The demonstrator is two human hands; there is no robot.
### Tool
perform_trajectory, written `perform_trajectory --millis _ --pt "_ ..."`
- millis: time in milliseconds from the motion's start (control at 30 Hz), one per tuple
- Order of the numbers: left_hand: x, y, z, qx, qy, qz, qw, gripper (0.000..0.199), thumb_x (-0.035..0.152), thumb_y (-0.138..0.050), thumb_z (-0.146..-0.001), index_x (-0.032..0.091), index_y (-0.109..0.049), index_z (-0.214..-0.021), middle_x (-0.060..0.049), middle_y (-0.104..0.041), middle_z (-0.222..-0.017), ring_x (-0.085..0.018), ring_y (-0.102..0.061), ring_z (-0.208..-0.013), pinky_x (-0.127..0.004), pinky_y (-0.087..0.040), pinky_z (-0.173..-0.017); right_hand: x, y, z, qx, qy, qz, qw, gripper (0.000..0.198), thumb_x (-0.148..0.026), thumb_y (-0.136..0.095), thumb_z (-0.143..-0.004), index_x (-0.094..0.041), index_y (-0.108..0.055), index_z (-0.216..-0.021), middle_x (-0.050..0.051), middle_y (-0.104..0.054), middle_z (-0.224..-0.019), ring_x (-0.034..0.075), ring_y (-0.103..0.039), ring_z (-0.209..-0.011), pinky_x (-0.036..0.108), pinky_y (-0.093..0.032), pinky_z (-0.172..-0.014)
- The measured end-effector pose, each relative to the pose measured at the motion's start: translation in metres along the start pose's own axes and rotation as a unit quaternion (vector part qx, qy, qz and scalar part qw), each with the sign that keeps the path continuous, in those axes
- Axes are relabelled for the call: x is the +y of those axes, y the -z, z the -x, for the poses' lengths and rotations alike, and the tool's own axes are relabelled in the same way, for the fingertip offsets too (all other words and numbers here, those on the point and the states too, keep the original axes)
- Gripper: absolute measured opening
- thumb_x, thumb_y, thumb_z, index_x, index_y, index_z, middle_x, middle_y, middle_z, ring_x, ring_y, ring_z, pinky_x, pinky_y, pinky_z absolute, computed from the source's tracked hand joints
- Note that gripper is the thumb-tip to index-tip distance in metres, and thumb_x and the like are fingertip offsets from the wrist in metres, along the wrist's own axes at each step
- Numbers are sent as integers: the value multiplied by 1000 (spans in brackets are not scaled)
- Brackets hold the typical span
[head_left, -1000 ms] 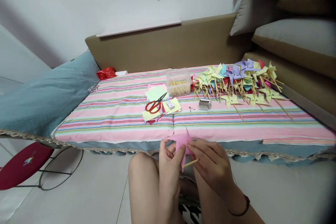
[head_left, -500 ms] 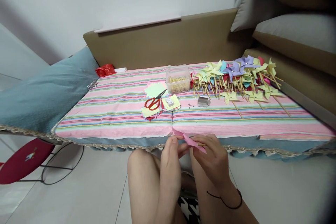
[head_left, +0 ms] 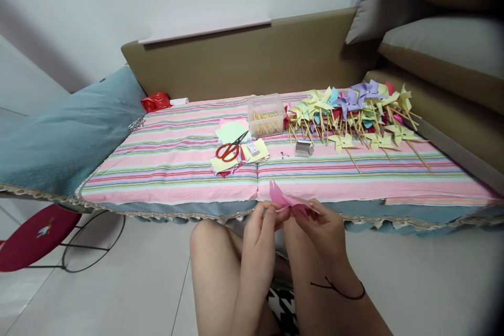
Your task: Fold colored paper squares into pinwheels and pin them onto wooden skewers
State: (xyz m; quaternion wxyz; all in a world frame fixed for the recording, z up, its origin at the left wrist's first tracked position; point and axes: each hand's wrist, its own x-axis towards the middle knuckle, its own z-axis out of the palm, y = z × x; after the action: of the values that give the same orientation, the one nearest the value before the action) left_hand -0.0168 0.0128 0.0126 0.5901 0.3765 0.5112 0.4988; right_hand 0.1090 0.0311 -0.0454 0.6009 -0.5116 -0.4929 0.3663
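A pink paper pinwheel [head_left: 289, 200] is between my two hands, above my knees at the front edge of the couch. My left hand [head_left: 264, 226] pinches its lower left side with fingers closed. My right hand [head_left: 325, 223] grips the right side, its fingertips partly behind the folded paper. Whether a stick is attached is hidden now. Beyond the hands, red-handled scissors [head_left: 231, 148] lie on cut paper squares [head_left: 232, 134]. A small open grey box [head_left: 304, 148] stands beside a few tiny bits [head_left: 284, 154] on the striped cloth.
A clear plastic tub [head_left: 266, 115] holds many short sticks. Right of it lies a heap of finished pinwheels [head_left: 350, 107]. A red bag [head_left: 156, 102] and a white roll [head_left: 179, 101] are at the back left. A red stool [head_left: 39, 236] stands on the floor at left.
The pink paper has been turned; one blade now points up and the stick seen earlier is hidden. Both hands have come closer together. The view has tilted slightly downward.
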Motion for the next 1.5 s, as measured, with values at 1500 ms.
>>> perform_trajectory --millis 1500 --pt "-27 2 -13 -63 -61 372 924 54 23 -85 -59 28 -46 -96 10 -51 -61 -5 -50 -54 -14 -41 -54 -53 15 34 -109 -71 0 991 17 -28 -57 -87 -24 -68 -99 4 -71 -86 19 -66 -72 29 -52 -61"
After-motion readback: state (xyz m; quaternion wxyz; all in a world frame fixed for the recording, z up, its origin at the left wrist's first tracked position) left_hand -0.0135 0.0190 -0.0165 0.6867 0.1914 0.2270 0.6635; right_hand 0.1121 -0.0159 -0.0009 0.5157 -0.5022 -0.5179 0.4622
